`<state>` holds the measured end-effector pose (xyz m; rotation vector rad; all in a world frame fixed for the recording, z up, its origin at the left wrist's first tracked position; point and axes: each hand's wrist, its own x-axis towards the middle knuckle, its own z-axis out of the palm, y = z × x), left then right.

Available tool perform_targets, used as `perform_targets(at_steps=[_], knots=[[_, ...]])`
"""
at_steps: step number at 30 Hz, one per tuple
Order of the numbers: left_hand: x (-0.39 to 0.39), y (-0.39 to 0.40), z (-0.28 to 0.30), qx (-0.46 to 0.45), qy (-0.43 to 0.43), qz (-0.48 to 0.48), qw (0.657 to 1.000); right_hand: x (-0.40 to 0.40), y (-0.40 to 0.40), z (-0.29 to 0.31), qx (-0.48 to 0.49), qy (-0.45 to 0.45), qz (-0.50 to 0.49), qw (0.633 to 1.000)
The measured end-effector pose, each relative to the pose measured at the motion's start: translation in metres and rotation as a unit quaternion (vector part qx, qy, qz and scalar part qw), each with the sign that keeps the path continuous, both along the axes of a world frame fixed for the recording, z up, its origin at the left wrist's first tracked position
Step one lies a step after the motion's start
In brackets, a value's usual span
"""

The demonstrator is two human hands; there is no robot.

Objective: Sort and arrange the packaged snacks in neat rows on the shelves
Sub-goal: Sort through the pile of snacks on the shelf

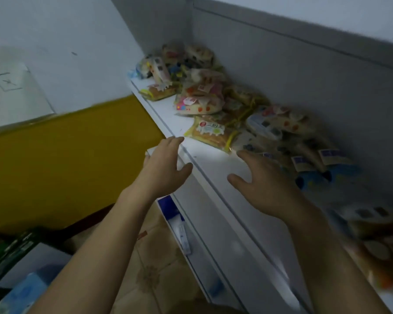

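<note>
Fingers of my right hand are spread and relaxed, holding nothing, just above the white shelf; my left hand is likewise loose and empty at the shelf's front edge. I see the packaged snacks heaped untidily along the grey back wall: clear wrappers over golden bread, printed in red, yellow and blue. One bread pack lies nearest my fingertips, apart from them.

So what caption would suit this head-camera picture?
Two open bare hands, left and right, reach toward jumbled plastic-wrapped snack packets on a white shelf.
</note>
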<state>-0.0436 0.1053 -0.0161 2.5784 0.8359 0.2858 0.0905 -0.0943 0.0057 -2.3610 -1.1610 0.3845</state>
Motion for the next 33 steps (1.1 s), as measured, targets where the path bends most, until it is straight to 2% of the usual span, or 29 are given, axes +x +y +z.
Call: perform_targets(at_steps=[4, 8, 11, 15, 20, 24, 29, 31, 33], knots=[[0.037, 0.056, -0.007, -0.019, -0.016, -0.017, 1.0, 0.064, 0.06, 0.011, -0.045, -0.051, -0.011, 0.998], [0.086, 0.101, -0.008, -0.021, -0.056, -0.056, 0.997, 0.149, 0.122, 0.021, -0.049, -0.151, -0.091, 0.983], [0.116, 0.136, -0.012, -0.027, -0.064, -0.088, 0.994, 0.204, 0.174, 0.018, -0.068, -0.122, -0.153, 0.978], [0.144, 0.191, -0.025, -0.017, -0.069, -0.15, 0.986, 0.234, 0.206, -0.023, -0.132, -0.098, -0.17, 0.972], [0.193, 0.223, -0.049, 0.006, -0.071, -0.299, 0.952, 0.229, 0.185, -0.036, -0.096, -0.129, -0.214, 0.963], [0.203, 0.197, -0.06, -0.015, -0.055, -0.342, 0.938, 0.219, 0.141, -0.039, -0.042, -0.135, -0.235, 0.962], [0.19, 0.157, -0.065, 0.027, -0.056, -0.404, 0.913, 0.201, 0.084, -0.038, -0.064, -0.133, -0.334, 0.931], [0.184, 0.14, -0.068, 0.034, -0.069, -0.41, 0.909, 0.197, 0.062, -0.038, -0.067, -0.178, -0.367, 0.911], [0.183, 0.123, -0.071, 0.041, -0.069, -0.401, 0.912, 0.185, 0.047, -0.034, 0.009, -0.275, -0.384, 0.881]])
